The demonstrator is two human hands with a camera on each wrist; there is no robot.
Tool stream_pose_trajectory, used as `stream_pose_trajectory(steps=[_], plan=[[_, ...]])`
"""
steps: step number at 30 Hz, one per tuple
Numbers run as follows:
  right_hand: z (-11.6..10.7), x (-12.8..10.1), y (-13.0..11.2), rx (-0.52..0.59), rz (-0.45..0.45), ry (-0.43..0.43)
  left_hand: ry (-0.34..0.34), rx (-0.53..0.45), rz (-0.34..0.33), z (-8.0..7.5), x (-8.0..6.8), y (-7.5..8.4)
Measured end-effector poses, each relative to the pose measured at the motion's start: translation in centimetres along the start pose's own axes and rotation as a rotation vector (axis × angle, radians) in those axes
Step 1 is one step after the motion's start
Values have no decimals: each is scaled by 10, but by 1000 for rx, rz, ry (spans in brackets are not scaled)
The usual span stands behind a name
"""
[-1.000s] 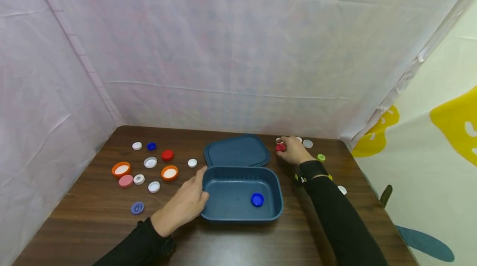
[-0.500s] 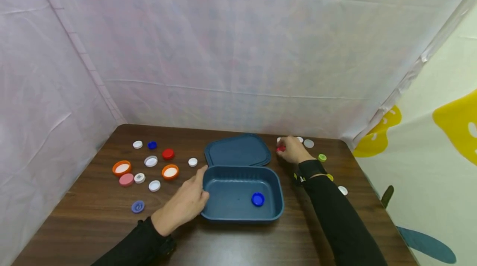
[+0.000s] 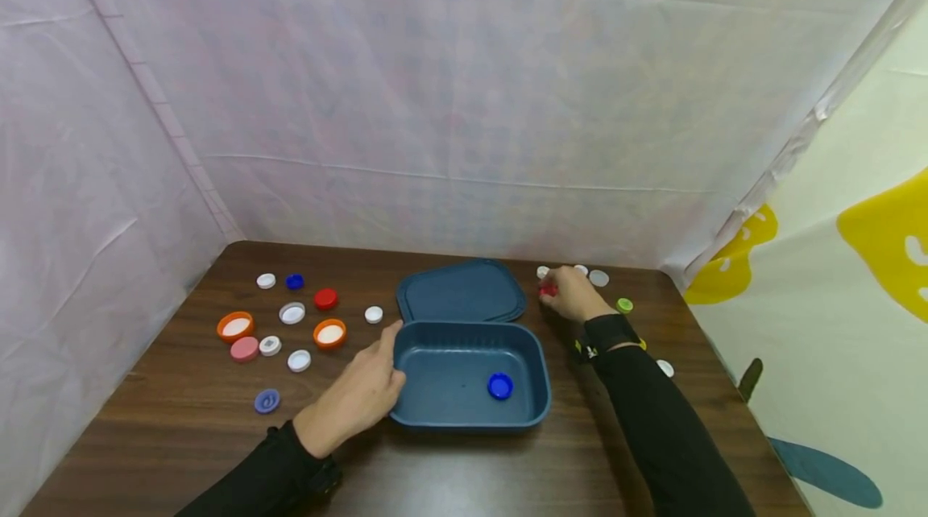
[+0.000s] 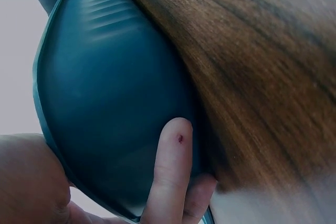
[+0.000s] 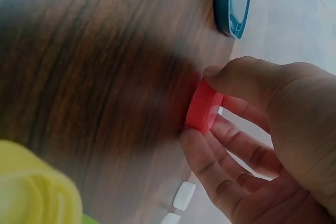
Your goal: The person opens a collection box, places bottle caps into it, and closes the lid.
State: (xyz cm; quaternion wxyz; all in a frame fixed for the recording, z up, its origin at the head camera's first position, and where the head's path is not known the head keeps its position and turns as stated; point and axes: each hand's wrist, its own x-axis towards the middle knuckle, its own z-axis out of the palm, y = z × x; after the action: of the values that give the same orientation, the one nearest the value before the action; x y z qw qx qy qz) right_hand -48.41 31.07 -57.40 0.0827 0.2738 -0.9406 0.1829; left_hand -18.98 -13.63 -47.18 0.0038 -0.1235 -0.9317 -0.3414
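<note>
The red cap has been closed in more fully by the right hand. It is now pinched between thumb and fingers.

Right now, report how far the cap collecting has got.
Done: one blue cap lies in the open blue container; its lid lies behind it. In hand: the right hand pinches a red cap at the table's far right, while the left hand holds the container's left wall. Left: many caps to the left, such as the orange-rimmed cap, and a few on the right.
</note>
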Motion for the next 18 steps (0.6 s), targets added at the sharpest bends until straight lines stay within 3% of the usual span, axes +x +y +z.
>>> stream_pose_trajectory(steps=[7,10,18], plan=[[-72,-29,-111,4,71,-15,-2,0,0,1,0,-1],[-82,-34,-131,-20,85,8,-6,-1,-6,0,1,0],[-92,-41,-156,-8,68,39,-17,-12,-20,-1,1,2]])
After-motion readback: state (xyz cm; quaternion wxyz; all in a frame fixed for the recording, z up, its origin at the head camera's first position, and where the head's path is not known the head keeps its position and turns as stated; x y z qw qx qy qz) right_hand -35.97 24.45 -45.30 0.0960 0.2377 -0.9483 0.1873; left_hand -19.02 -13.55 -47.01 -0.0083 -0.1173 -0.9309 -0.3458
